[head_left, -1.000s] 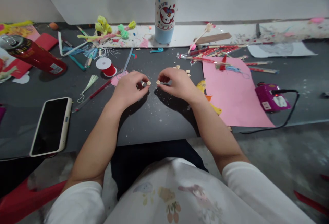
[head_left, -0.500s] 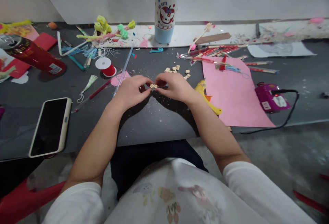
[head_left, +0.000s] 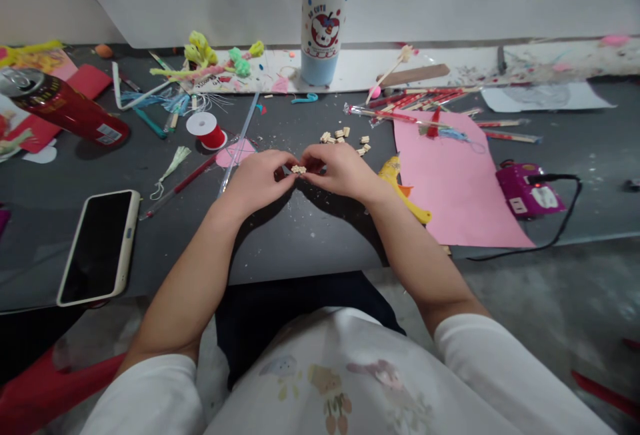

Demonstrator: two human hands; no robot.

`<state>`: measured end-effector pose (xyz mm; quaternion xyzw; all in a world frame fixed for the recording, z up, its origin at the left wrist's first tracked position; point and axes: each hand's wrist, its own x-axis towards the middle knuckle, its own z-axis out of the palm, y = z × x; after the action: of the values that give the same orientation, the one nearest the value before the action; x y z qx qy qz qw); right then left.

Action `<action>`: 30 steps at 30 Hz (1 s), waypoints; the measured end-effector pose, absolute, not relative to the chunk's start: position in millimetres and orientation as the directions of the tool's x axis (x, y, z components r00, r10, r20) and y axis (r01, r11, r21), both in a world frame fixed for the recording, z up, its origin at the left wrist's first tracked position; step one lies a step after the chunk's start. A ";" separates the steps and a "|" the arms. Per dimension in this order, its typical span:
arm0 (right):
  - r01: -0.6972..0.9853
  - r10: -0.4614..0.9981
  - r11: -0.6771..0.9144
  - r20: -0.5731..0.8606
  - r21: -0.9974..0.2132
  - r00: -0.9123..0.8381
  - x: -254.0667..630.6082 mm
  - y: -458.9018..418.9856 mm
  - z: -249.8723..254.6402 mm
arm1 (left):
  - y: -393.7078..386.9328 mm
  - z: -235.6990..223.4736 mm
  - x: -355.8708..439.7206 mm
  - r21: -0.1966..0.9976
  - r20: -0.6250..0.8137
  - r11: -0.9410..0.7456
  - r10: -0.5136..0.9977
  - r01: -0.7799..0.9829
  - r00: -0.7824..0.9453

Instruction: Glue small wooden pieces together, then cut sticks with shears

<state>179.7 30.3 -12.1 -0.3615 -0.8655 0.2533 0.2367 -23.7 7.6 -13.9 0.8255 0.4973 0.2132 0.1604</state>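
Between my fingertips, just above the dark table (head_left: 280, 248), is a small cluster of pale wooden stick pieces (head_left: 299, 169), their cut ends facing me. My left hand (head_left: 255, 178) pinches it from the left with thumb and fingers. From the other side my right hand (head_left: 340, 168) grips it the same way, partly hiding it. More short wooden pieces (head_left: 345, 132) lie loose just beyond my right hand. A yellow-handled tool (head_left: 413, 202), probably a cutter, rests beside my right wrist, partly covered by it.
A white and red bottle (head_left: 320, 35) stands at the back. To the left are a phone (head_left: 97, 245), a red can (head_left: 70, 108) and a spool of red thread (head_left: 213, 136). Pink paper (head_left: 455, 188), wrapped sticks (head_left: 425, 98) and a purple box with a cable (head_left: 530, 192) lie right.
Both hands keep their pinch on the small wooden cluster, with only a very slight shift of the fingers. The other things have stayed where they were.
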 end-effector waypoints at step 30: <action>-0.183 0.887 -0.202 -0.101 -0.962 -0.451 183.7 38.2 -10.2 | 12.8 1.9 -23.0 0.931 -0.341 0.354 0.931 -0.093 0.132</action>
<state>183.7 38.2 -10.2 -0.3529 -0.4988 0.6904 0.3874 -23.0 12.8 1.9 0.4017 0.5216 0.4022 0.6363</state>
